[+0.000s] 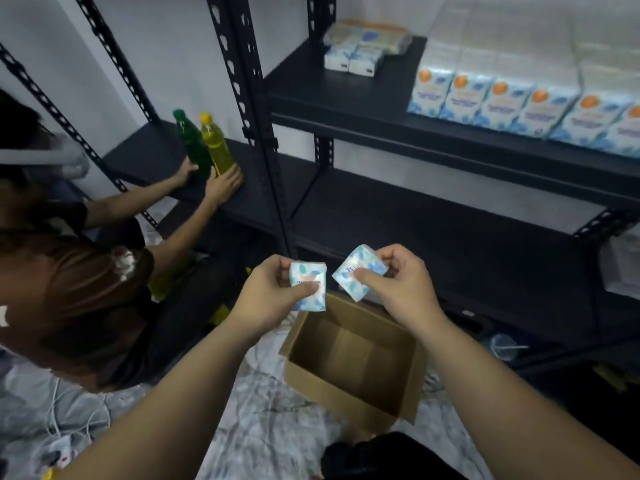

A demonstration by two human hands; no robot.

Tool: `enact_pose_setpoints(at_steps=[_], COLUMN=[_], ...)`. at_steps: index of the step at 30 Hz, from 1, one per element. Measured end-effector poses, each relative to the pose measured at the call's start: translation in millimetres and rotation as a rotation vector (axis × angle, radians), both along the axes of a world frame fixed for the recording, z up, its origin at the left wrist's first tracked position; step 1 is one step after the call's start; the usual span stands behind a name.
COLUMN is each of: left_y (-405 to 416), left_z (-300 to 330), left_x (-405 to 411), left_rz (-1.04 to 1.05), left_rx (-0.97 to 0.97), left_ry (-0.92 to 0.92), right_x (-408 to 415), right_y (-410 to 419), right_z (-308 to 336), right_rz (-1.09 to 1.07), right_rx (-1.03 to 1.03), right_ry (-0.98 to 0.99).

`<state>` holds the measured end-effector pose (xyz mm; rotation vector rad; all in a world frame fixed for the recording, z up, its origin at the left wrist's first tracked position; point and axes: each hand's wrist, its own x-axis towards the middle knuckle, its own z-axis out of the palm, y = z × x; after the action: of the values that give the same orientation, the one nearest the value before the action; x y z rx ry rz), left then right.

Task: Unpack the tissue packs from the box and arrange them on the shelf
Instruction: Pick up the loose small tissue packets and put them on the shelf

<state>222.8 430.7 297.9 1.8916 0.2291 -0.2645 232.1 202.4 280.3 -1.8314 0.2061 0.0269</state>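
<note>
Right, here we are over the cardboard box (pixel 349 362) on the floor, a tissue pack in each hand! The left hand (pixel 273 289) has its grip pinching the left tissue pack (pixel 309 287), thumb pressed on the front face, fingers curled behind. The right hand (pixel 398 282) has its grip pinching the right tissue pack (pixel 360 271), which sits tilted, one corner pointing toward the other pack. The two packs are just beside each other, held above the far rim of the box.

And look inside that box: bare cardboard bottom, nothing else visible, so these may well be the last two. Up on the upper shelf (pixel 346 95) to the right, a row of tissue packs (pixel 519 102) stands along the front edge, with a few small packs (pixel 353 60) farther back to the left. So most of the job looks done; what's left is getting this pair up there. The lower shelf (pixel 433 216) directly ahead shows dark and bare where visible.

The room: a dark metal rack against a pale wall, and a crumpled grey sheet (pixel 263 410) on the floor. At left, another person (pixel 86 289) crouches, both hands on a green bottle (pixel 190 143) and a yellow bottle (pixel 214 143) on a neighbouring shelf.
</note>
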Motion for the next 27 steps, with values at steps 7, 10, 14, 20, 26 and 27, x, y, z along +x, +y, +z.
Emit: enact_pose_setpoints(at_steps=[7,10,14,20,26,27], left_y=[4.0,1.2,-0.1,-4.5,-1.1,1.2], left_z=[38.3,57.7,82.4,113.5,134.8,137.5], left_x=[73.0,102.5,138.7,197.8,254.2,263.0], left_rz=[-0.031,-0.065,-0.086,-0.164,-0.271,-0.284], left_rx=[-0.055,-0.058,-0.083,-0.092,-0.077,-0.066], left_ry=[-0.1,-0.147,-0.162,-0.232,-0.299,-0.307], right_x=[58.5,82.1,103.5,131.4,161.4,168.0], right_y=[3.5,0.8,1.5,11.6,26.4,29.7], right_z=[42.1,60.0,81.1,105.8,127.4,131.9], right_rz=[-0.024,-0.043,-0.087,-0.181,-0.308,-0.324], right_rx=[0.046,0.043,0.051,0.07,0.064,0.065], right_ry=[-0.075,-0.124,-0.149,-0.222,-0.282,-0.29])
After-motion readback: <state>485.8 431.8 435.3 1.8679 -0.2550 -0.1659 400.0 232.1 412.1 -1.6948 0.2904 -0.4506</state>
